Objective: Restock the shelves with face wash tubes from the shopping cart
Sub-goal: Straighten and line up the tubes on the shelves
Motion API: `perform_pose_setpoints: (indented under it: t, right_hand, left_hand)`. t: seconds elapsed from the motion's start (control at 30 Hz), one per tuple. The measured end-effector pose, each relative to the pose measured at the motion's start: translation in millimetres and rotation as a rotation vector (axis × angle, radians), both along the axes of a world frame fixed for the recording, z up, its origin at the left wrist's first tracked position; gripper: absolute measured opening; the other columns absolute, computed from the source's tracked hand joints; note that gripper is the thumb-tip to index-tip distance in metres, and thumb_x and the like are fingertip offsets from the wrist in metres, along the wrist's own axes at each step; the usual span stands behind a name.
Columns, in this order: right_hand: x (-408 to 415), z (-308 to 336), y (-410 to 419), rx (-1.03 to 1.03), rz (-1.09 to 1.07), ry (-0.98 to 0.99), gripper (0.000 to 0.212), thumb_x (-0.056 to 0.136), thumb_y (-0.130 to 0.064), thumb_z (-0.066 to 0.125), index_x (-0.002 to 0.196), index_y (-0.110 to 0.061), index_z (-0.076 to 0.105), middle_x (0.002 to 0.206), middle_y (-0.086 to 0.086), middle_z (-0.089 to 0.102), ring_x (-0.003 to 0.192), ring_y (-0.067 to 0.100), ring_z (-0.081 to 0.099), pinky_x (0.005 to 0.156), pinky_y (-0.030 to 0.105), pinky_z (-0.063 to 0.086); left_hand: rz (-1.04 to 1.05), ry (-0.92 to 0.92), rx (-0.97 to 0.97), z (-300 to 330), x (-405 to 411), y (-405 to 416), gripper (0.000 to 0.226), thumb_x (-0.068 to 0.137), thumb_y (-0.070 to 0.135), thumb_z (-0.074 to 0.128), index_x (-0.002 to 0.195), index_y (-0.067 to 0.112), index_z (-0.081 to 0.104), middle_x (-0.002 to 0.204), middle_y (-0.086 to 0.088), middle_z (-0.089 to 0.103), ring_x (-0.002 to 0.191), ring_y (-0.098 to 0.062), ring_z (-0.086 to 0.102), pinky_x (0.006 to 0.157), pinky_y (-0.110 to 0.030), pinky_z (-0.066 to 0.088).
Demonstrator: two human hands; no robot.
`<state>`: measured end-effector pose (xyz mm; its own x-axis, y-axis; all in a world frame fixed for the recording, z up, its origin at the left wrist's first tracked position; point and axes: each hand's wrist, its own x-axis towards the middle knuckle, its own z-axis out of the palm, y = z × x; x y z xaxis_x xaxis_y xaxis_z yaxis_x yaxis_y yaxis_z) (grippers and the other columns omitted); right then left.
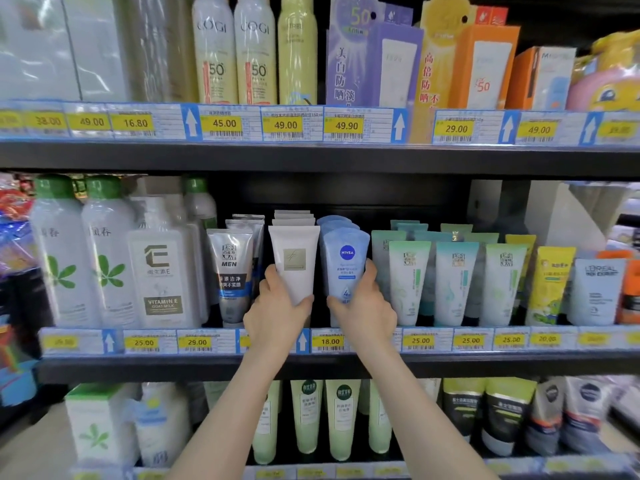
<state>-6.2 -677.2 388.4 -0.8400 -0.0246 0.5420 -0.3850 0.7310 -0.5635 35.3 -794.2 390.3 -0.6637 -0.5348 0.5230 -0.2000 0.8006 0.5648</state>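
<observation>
Left hand (277,311) grips the white tube (294,265), right hand (363,306) the Nivea tube (344,268) beside it; both rows nearly full, cart unseen.

This is a shop, a skincare aisle. The middle shelf (346,367) is a dark store rack packed with face wash tubes (408,282) standing in rows. Along its front edge run yellow price tags (330,341) with barcodes. Above it stand sunscreen sprays (216,53) and boxed creams (481,67); below it, more tubes (343,417).
</observation>
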Motion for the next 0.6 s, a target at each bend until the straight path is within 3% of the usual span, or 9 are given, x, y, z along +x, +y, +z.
perform_pose_setpoints:
  t: [0.6]
  right_hand:
    - [9,0,13,-0.044,0.097,0.009,0.081,0.082,-0.036,0.067,0.14,-0.014,0.016,0.123,0.007,0.052,0.107,0.026,0.057,0.079,0.034,0.047]
  left_hand:
    - [-0.043,0.031,-0.024,-2,13,3,0.08,0.079,0.047,0.065,0.138,0.012,0.023,0.129,-0.01,0.051,0.108,-0.03,0.058,0.078,-0.038,0.047]
